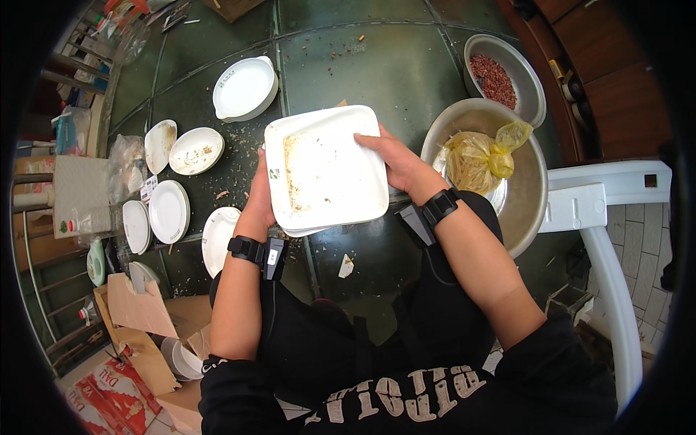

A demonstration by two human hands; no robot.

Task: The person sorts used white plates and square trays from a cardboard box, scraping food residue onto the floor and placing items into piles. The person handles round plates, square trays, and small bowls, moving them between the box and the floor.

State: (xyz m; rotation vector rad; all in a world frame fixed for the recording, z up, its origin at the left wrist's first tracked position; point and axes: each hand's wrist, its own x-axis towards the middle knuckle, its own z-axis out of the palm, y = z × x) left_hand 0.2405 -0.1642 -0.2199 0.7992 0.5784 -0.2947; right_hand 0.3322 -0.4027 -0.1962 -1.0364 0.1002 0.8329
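Observation:
Between my two hands is a stack of square white dishes (342, 168), raised above the dark tiled floor. The top dish has brown dirt and specks along its left inner side. My left hand (260, 193) grips the stack's left edge, its fingers partly hidden. On the right edge, my right hand (399, 160) has its thumb over the rim, and its other fingers are hidden beneath. Left of the stack lies a white plate (217, 234), near my left wrist. Farther off stands a stack of round white dishes (244, 89) with small handles.
On the left are a soiled oval bowl (197, 152), stacked plates (168, 212) and a torn cardboard box (138, 310). To the right, a large metal basin (524, 217) holds a tied yellow plastic bag (473, 163). Behind it, another basin (530, 92) contains reddish kernels. Debris litters the floor (375, 65).

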